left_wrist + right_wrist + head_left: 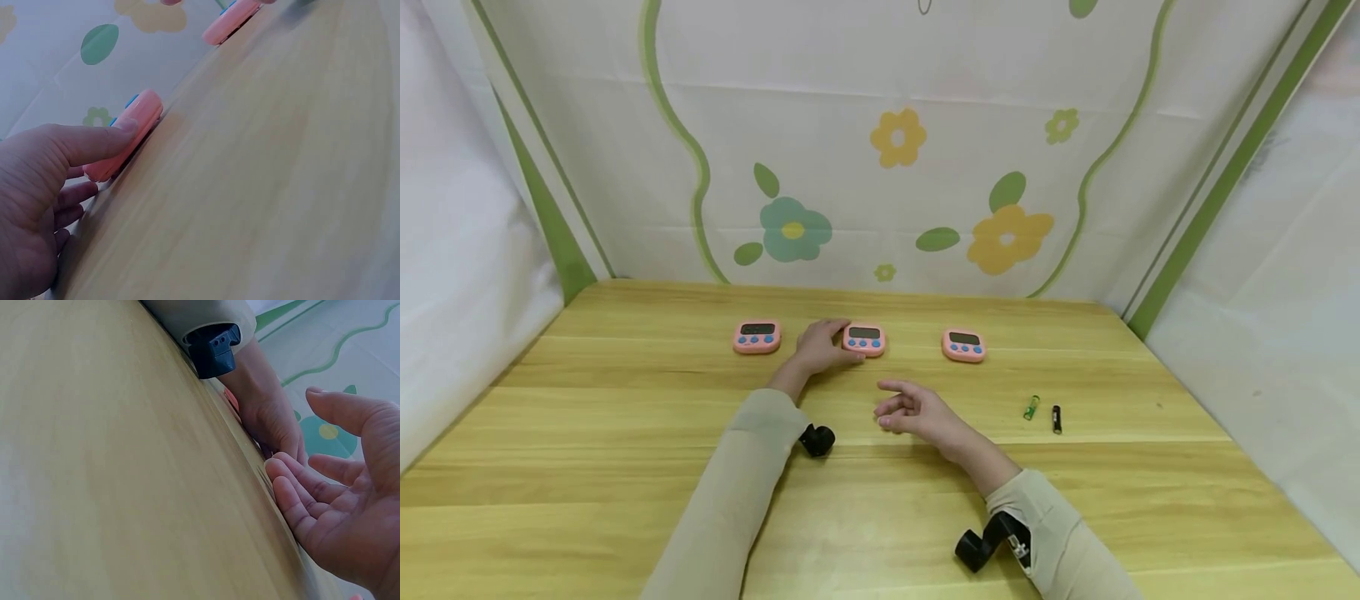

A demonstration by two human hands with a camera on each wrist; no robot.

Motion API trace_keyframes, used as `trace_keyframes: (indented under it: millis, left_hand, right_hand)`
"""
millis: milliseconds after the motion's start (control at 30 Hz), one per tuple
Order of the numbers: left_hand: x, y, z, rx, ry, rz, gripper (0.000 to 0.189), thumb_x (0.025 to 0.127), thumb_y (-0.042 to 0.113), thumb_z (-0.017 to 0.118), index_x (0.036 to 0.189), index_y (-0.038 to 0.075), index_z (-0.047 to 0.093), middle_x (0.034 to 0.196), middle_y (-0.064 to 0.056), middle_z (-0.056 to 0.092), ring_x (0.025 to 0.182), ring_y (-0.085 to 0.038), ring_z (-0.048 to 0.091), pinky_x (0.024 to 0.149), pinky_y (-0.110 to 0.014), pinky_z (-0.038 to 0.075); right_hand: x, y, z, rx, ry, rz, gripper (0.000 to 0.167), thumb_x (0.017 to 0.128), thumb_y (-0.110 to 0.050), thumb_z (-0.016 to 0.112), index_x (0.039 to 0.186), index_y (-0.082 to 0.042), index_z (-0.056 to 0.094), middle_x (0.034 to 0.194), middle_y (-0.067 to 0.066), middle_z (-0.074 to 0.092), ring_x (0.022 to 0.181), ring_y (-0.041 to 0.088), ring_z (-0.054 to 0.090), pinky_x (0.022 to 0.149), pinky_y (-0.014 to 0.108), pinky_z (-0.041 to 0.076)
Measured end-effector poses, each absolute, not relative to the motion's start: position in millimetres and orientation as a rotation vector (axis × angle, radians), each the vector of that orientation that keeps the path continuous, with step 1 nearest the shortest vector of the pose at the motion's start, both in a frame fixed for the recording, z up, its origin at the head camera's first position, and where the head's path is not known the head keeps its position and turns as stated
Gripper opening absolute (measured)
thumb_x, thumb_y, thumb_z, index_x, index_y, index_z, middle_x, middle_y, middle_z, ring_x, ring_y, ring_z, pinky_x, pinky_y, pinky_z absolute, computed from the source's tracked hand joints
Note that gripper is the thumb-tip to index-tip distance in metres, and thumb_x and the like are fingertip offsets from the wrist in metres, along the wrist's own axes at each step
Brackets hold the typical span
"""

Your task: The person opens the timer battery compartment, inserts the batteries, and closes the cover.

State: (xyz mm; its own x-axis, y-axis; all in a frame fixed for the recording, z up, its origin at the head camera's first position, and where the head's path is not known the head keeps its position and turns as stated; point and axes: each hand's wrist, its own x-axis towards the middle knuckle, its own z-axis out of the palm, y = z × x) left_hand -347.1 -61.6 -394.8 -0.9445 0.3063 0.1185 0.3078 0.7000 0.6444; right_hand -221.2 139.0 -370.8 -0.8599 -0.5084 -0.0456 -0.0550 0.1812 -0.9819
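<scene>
Three pink digital timers with dark screens and blue buttons lie in a row toward the back of the table. My left hand [822, 345] holds the middle timer [864, 341] by its edges, thumb along the near side; in the left wrist view that thumb presses the pink case [145, 112]. Left of this hand is another timer [757, 337], and the third timer [963, 345] lies to the right. Nearer to me, my right hand [922, 412] hovers with loosely bent fingers and nothing in them. In the right wrist view its palm [350, 531] shows bare.
Right of my right hand, a green battery [1032, 407] and a black battery [1057, 419] lie on the wooden table [880, 517]. A white flowered curtain [842, 75] stands behind the table's back edge, with white cloth sides. Black camera mounts [817, 440] stick out from both wrists.
</scene>
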Motion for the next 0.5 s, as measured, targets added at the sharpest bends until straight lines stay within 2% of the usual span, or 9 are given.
trace_keyframes:
  millis: [267, 500]
  left_hand:
    - [-345.2, -60.9, -394.4, -0.521, -2.843, -1.147, 0.067, 0.066, 0.039, 0.072, 0.121, 0.010, 0.049, 0.122, -0.009, 0.046, 0.112, -0.029, 0.036, 0.093, -0.047, 0.022]
    - [-344.3, -61.4, -395.0, -0.486, -2.810, -1.277, 0.064, 0.064, 0.036, 0.074, 0.117, 0.010, 0.050, 0.115, -0.008, 0.051, 0.107, -0.026, 0.041, 0.094, -0.045, 0.021]
  right_hand:
    - [-225.5, 140.3, -378.5, -0.534, 2.086, -1.728, 0.054, 0.083, 0.000, 0.054, 0.130, 0.006, 0.028, 0.105, 0.027, 0.050, 0.088, 0.022, 0.055, 0.077, 0.036, 0.046]
    - [-224.5, 140.1, -376.2, -0.523, 2.097, -1.717, 0.058, 0.082, -0.005, 0.057, 0.132, 0.002, 0.028, 0.104, 0.023, 0.051, 0.088, 0.023, 0.055, 0.076, 0.034, 0.046]
